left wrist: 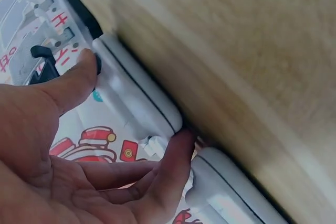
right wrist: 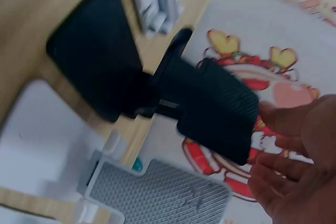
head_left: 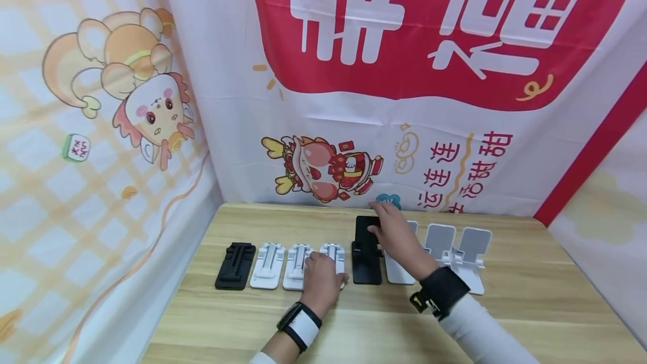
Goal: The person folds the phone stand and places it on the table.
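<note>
My left hand (head_left: 322,281) holds a folded white phone stand (left wrist: 139,90) by its sides, thumb at one side and a finger at the other. Farther right, an unfolded black phone stand (head_left: 366,265) stands on the table with its back plate raised. At the top edge of that plate (right wrist: 220,111) is my right hand (right wrist: 299,150), thumb and fingertips at its two corners. Just right of it, partly behind my right arm, stands an unfolded white phone stand (right wrist: 157,192) with a grey ribbed pad.
Left of my left hand lie two more folded white stands (head_left: 268,265) (head_left: 295,274) and a folded black one (head_left: 235,265). Two unfolded white stands (head_left: 440,239) (head_left: 475,243) are at the right. A printed cloth (head_left: 227,100) hangs behind the wooden table (head_left: 354,330).
</note>
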`<action>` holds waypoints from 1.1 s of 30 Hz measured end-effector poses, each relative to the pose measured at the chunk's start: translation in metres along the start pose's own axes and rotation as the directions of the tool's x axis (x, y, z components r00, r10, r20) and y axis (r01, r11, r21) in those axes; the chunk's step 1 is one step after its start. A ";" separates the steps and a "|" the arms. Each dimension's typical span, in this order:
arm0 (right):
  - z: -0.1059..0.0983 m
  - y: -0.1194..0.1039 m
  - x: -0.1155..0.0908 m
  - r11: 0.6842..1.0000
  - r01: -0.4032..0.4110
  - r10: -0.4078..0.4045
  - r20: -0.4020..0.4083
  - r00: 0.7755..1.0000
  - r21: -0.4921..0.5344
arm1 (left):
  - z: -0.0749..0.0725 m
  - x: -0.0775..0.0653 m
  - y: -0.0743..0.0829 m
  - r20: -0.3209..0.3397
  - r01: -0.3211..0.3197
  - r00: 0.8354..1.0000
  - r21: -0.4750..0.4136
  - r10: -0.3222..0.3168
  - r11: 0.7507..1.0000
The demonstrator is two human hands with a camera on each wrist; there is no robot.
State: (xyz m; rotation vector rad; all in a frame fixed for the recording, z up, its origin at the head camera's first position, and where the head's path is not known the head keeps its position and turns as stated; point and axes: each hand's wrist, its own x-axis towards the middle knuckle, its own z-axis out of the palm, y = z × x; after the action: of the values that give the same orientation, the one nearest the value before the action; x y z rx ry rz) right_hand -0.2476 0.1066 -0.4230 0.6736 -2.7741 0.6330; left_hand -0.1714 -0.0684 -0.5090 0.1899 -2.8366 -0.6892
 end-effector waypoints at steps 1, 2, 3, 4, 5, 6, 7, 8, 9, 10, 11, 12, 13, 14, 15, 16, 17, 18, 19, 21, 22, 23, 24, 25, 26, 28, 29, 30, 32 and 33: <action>0.002 0.003 0.003 1.000 0.023 -0.023 0.002 1.000 -0.018 | 0.000 0.000 0.000 0.012 0.004 1.000 -0.011 -0.004 1.000; 0.004 0.005 0.005 0.999 0.038 -0.037 0.011 0.999 -0.033 | -0.001 0.000 0.000 0.017 0.004 1.000 -0.016 -0.004 1.000; 0.006 0.008 0.007 0.998 0.045 -0.044 0.024 0.999 -0.047 | -0.002 -0.001 0.001 0.018 0.001 1.000 -0.016 -0.001 1.000; 0.008 0.010 0.009 0.998 0.040 -0.037 0.043 0.998 -0.055 | -0.003 -0.001 0.001 0.017 -0.002 1.000 -0.017 0.002 1.000; 0.011 0.012 0.010 0.998 0.032 -0.029 0.062 0.998 -0.060 | -0.004 -0.002 0.002 0.014 -0.004 1.000 -0.019 0.004 1.000; 0.012 0.013 0.012 0.998 0.020 -0.016 0.080 0.997 -0.057 | -0.006 -0.003 0.002 0.012 -0.004 1.000 -0.021 0.005 1.000; 0.014 0.015 0.013 0.999 0.007 -0.002 0.098 0.995 -0.052 | -0.008 -0.004 0.003 0.015 -0.001 1.000 -0.021 0.002 1.000; 0.015 0.016 0.013 0.999 -0.010 0.015 0.111 0.994 -0.043 | -0.010 -0.004 0.004 0.012 -0.003 1.000 -0.018 0.003 1.000; 0.016 0.017 0.014 0.999 -0.025 0.030 0.121 0.992 -0.037 | -0.013 -0.004 0.005 0.012 -0.003 1.000 -0.019 0.003 1.000; 0.017 0.018 0.014 0.999 -0.042 0.045 0.127 0.991 -0.024 | -0.016 -0.005 0.005 0.011 -0.001 1.000 -0.026 0.002 1.000; 0.016 0.019 0.014 0.999 -0.053 0.054 0.127 0.990 -0.014 | -0.018 -0.005 0.006 0.014 -0.001 1.000 -0.033 0.002 0.999; 0.016 0.019 0.014 0.998 -0.061 0.061 0.124 0.990 -0.003 | -0.021 -0.005 0.007 0.021 -0.002 1.000 -0.039 0.003 0.999; 0.014 0.019 0.013 0.998 -0.061 0.060 0.115 0.992 0.005 | -0.024 -0.005 0.007 0.028 -0.002 1.000 -0.051 0.004 0.999; 0.013 0.019 0.013 0.999 -0.050 0.049 0.102 0.994 0.011 | -0.028 -0.005 0.008 0.035 -0.002 0.999 -0.080 0.004 0.997; 0.011 0.019 0.012 0.999 -0.033 0.032 0.083 0.996 0.017 | -0.031 -0.005 0.008 0.042 -0.002 0.999 -0.119 0.007 0.993; 0.008 0.017 0.011 1.000 -0.011 0.009 0.060 0.998 0.024 | -0.034 -0.005 0.009 0.054 -0.001 0.998 -0.164 0.010 0.987; 0.004 0.015 0.011 1.000 0.013 -0.014 0.037 0.999 0.027 | -0.037 -0.006 0.010 0.063 -0.002 0.998 -0.209 0.015 0.978; 0.000 0.013 0.010 0.999 0.037 -0.037 0.011 0.999 0.032 | -0.040 -0.006 0.010 0.072 -0.002 0.997 -0.262 0.021 0.965; -0.005 0.010 0.009 0.998 0.058 -0.058 -0.010 0.998 0.040 | -0.043 -0.006 0.011 0.081 -0.001 0.996 -0.319 0.028 0.948; -0.016 0.001 0.007 0.994 0.092 -0.089 -0.052 0.995 0.061 | -0.048 -0.007 0.012 0.092 -0.005 0.995 -0.414 0.047 0.910; -0.022 -0.004 0.006 0.992 0.102 -0.097 -0.067 0.993 0.076 | -0.050 -0.008 0.013 0.097 -0.006 0.994 -0.455 0.056 0.890; -0.028 -0.009 0.005 0.990 0.112 -0.104 -0.082 0.991 0.088 | -0.052 -0.008 0.014 0.109 0.000 0.992 -0.496 0.062 0.869; -0.034 -0.015 0.003 0.988 0.120 -0.111 -0.095 0.989 0.102 | -0.054 -0.009 0.015 0.134 0.018 0.989 -0.535 0.064 0.845; -0.039 -0.021 0.001 0.985 0.129 -0.118 -0.106 0.987 0.111 | -0.055 -0.010 0.015 0.153 0.031 0.986 -0.558 0.066 0.829; -0.044 -0.028 -0.002 0.983 0.142 -0.129 -0.114 0.985 0.118 | -0.057 -0.011 0.015 0.179 0.052 0.982 -0.584 0.066 0.810; -0.053 -0.041 -0.008 0.978 0.166 -0.151 -0.119 0.981 0.127 | -0.062 -0.014 0.014 0.259 0.124 0.964 -0.637 0.060 0.761; -0.058 -0.048 -0.012 0.976 0.179 -0.165 -0.117 0.979 0.125 | -0.064 -0.015 0.012 0.299 0.164 0.953 -0.658 0.055 0.735; -0.061 -0.054 -0.016 0.974 0.190 -0.176 -0.112 0.978 0.125 | -0.066 -0.017 0.011 0.328 0.194 0.943 -0.674 0.053 0.713; -0.067 -0.066 -0.023 0.968 0.212 -0.199 -0.104 0.974 0.131 | -0.071 -0.020 0.008 0.365 0.239 0.930 -0.700 0.050 0.673; -0.069 -0.070 -0.026 0.967 0.219 -0.207 -0.101 0.973 0.129 | -0.074 -0.021 0.007 0.381 0.259 0.923 -0.711 0.049 0.654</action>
State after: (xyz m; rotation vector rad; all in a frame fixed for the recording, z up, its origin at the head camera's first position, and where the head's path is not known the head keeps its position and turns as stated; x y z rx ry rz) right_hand -0.1840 0.0920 -0.3449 0.9348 -2.5488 0.7938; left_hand -0.1343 -0.0908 -0.4455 0.0863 -2.5606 -2.0548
